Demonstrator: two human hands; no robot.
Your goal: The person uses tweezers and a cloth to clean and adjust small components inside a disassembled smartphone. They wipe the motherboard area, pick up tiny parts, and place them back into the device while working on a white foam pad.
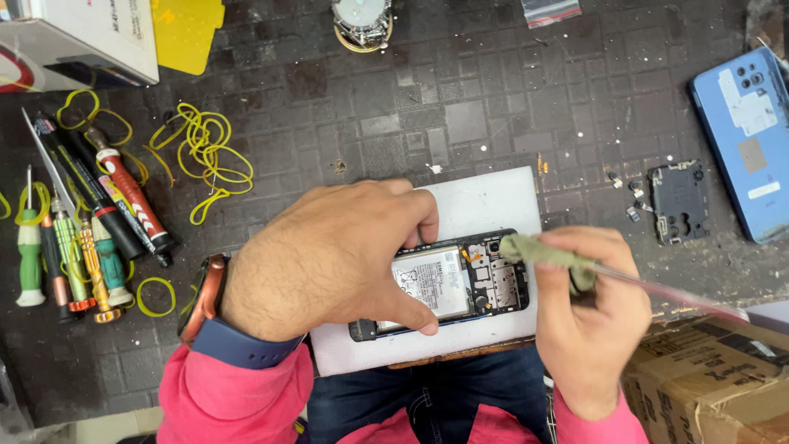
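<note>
An opened phone (pixel 460 279) with its back off lies on a white foam pad (pixel 485 201), its battery and circuit board exposed. My left hand (pixel 329 255) covers its left half and holds it down, thumb on the lower edge and fingers over the top edge. My right hand (pixel 588 312) grips a thin-handled brush (pixel 542 251), whose greenish bristle head rests over the phone's right end near the camera area. A watch (pixel 201 300) sits on my left wrist above a pink sleeve.
Several screwdrivers (pixel 82 222) and yellow rubber bands (pixel 201 152) lie at the left. A blue phone back cover (pixel 744 140), a black inner cover plate (pixel 678 201) and small loose parts sit at the right. A cardboard box (pixel 707 378) stands at lower right, a white box (pixel 82 37) at upper left.
</note>
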